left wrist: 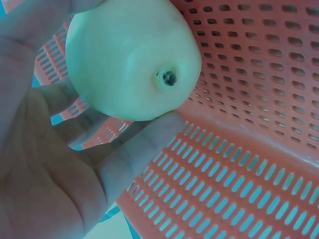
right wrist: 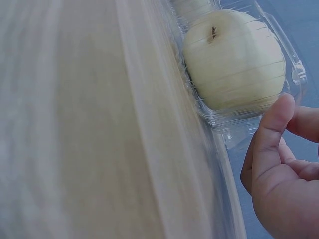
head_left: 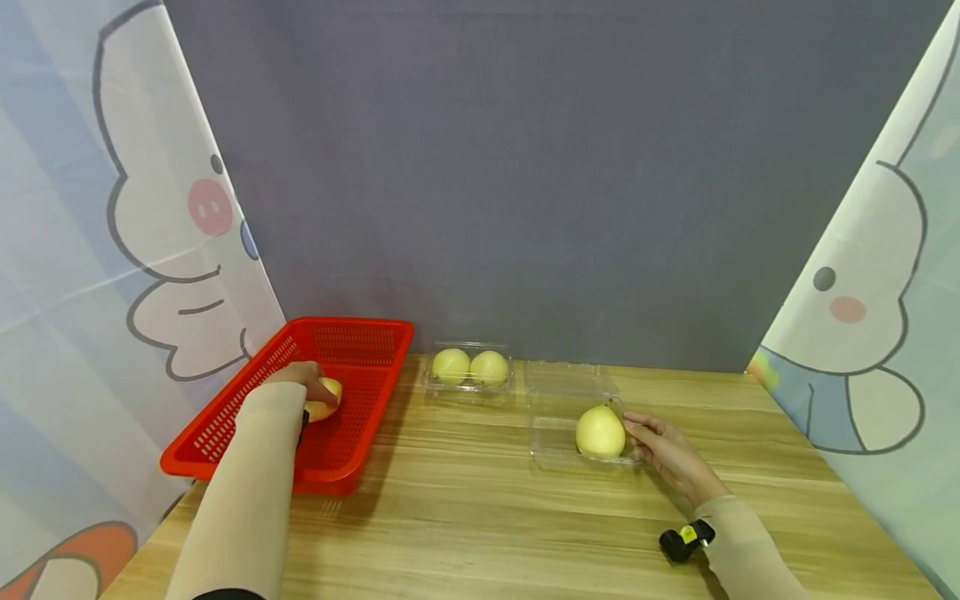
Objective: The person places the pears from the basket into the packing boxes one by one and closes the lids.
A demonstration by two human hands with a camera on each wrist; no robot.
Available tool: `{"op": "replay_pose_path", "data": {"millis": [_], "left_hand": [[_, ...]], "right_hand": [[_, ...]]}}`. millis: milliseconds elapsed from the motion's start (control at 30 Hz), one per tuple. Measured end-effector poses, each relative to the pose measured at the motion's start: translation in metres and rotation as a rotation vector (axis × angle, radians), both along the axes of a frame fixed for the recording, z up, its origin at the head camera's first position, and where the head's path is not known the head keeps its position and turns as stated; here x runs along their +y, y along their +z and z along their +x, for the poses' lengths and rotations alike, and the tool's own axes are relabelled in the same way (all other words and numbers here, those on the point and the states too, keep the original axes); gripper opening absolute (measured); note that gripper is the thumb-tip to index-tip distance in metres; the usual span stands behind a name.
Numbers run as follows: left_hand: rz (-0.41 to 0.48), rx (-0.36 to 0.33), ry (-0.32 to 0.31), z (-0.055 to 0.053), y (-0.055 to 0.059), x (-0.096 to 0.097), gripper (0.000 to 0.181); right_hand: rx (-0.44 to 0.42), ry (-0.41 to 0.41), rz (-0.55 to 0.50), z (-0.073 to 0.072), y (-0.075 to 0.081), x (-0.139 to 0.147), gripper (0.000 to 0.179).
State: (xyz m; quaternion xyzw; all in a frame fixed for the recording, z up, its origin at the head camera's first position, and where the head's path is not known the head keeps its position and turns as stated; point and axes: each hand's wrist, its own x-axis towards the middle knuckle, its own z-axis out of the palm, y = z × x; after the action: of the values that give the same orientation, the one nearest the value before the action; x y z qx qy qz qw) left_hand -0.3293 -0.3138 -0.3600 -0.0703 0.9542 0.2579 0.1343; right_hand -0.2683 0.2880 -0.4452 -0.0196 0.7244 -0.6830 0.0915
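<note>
I have the left hand (head_left: 297, 379) gripping a round, pale-yellow pear (head_left: 327, 399) inside the slotted red plastic basket (head_left: 408, 333), while the right hand (head_left: 667, 454) pinches the edge of an open, clear plastic clamshell box (head_left: 551, 443) holding one plump yellow pear (head_left: 600, 432). Between, on the wood-grain bench (head_left: 480, 533), I see a second clear plastic box (head_left: 467, 388) with two yellow pears (head_left: 450, 366).

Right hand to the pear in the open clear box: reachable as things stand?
Likely yes: the right hand is at the edge of the clear box, beside the pear, and the folded-back lid leaves the top open. It seems to pinch that edge, so would probably release first.
</note>
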Motion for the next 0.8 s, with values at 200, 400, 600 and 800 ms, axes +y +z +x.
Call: {"op": "replay_pose_path", "data": {"millis": [200,400,600,800], "left_hand": [[-0.017,-0.009,-0.026,-0.003,0.001,0.003,0.060],[-0.056,-0.010,-0.055,-0.009,0.005,0.007,0.058],[-0.078,0.008,-0.096,-0.009,0.016,0.014,0.054],[-0.103,0.028,-0.127,-0.008,0.022,0.019,0.051]], "right_hand": [[0.000,-0.004,0.006,0.002,0.001,0.000,0.058],[0.004,-0.003,0.001,0.003,0.001,0.000,0.059],[0.002,-0.007,0.004,0.002,0.002,-0.001,0.058],[0.001,-0.010,0.010,0.002,0.002,-0.001,0.058]]}}
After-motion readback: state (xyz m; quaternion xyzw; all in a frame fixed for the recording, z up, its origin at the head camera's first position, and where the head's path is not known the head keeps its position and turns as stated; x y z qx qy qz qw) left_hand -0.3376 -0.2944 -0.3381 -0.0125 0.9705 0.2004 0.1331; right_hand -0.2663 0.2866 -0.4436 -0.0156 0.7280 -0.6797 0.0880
